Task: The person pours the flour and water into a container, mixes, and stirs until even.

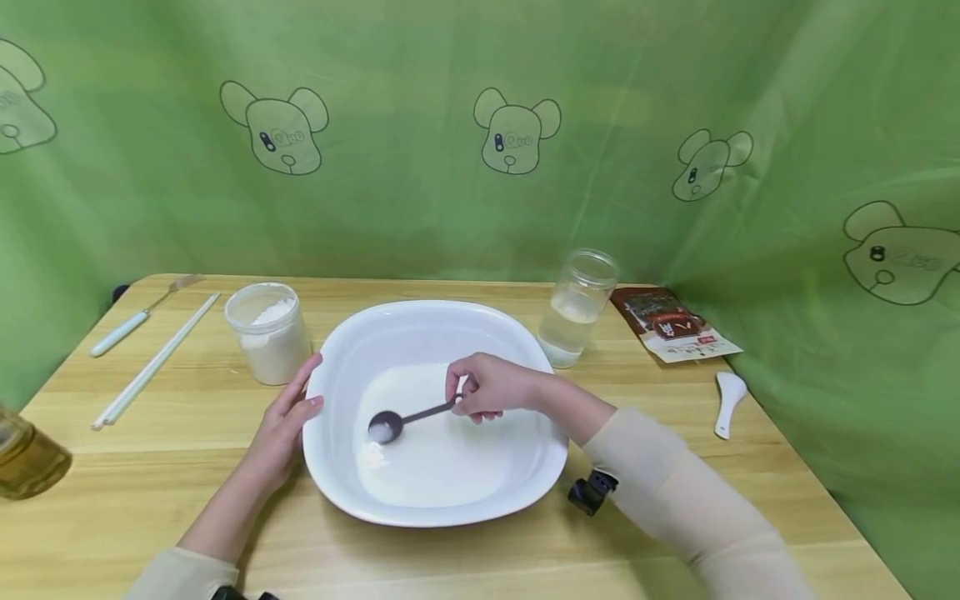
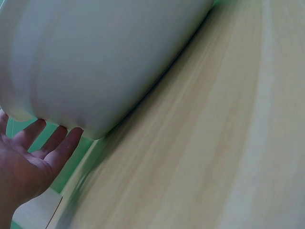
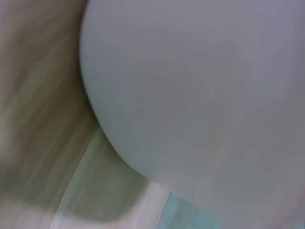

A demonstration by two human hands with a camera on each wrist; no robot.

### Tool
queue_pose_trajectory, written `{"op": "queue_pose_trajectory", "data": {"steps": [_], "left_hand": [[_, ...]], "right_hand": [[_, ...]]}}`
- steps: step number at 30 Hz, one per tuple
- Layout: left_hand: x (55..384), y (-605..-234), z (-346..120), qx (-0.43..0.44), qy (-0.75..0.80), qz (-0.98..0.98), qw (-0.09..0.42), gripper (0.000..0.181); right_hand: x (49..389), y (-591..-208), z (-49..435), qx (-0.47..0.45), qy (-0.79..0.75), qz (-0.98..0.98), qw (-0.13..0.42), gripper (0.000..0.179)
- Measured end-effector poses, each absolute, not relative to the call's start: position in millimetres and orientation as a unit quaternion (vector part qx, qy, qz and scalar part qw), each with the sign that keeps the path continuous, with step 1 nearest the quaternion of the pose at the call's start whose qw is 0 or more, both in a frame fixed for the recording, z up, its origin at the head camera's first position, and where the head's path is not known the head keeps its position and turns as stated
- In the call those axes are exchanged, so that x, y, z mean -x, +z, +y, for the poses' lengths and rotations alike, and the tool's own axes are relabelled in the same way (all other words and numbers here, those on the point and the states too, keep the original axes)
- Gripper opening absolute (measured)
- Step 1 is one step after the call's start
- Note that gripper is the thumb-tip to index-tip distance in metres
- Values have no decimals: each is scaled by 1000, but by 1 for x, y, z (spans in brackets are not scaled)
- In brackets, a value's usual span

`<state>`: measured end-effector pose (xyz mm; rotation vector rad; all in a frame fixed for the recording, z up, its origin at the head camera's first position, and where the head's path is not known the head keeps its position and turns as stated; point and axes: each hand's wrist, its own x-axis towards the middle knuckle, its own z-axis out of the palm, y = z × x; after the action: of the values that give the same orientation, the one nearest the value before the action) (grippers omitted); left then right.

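Observation:
A wide white basin (image 1: pixel 465 471) sits on the wooden table. Inside it, my right hand (image 1: pixel 487 387) pinches the handle of a dark spoon (image 1: pixel 423 412), whose bowl holds some white powder. A small white clump (image 1: pixel 372 456) lies on the basin floor close to the spoon. My left hand (image 1: pixel 281 425) rests at the basin's left rim, and in the left wrist view its spread fingers (image 2: pixel 64 148) touch the outer wall. The right wrist view is filled mostly by the basin's outer side (image 3: pixel 181 95), with the right hand out of sight there.
Left of the basin stand a jar of white powder (image 1: pixel 272 346), white chopsticks (image 1: pixel 157 362), a fork (image 1: pixel 123 331) and a container of amber liquid (image 1: pixel 30 458). To the right are a jar of clear liquid (image 1: pixel 573 321), a printed packet (image 1: pixel 671 325) and a white spoon (image 1: pixel 727 400). A green curtain (image 1: pixel 420 217) hangs behind.

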<state>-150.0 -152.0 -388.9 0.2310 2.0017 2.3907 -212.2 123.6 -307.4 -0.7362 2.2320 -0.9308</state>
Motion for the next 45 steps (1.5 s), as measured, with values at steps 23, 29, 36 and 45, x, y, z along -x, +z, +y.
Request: {"op": "queue_pose_trajectory", "data": {"steps": [23, 29, 36, 45], "left_hand": [[150, -390, -151, -81, 772, 630, 6, 51], [150, -391, -151, -81, 774, 628, 8, 52], [149, -392, -151, -81, 775, 627, 6, 52], [150, -391, -151, -86, 773, 629, 0, 51]], "right_hand": [[223, -282, 187, 186, -281, 917, 211, 8], [233, -298, 154, 172, -328, 907, 202, 9], [224, -311, 123, 204, -371, 875, 236, 8], [194, -303, 131, 271, -353, 835, 325, 6]]}}
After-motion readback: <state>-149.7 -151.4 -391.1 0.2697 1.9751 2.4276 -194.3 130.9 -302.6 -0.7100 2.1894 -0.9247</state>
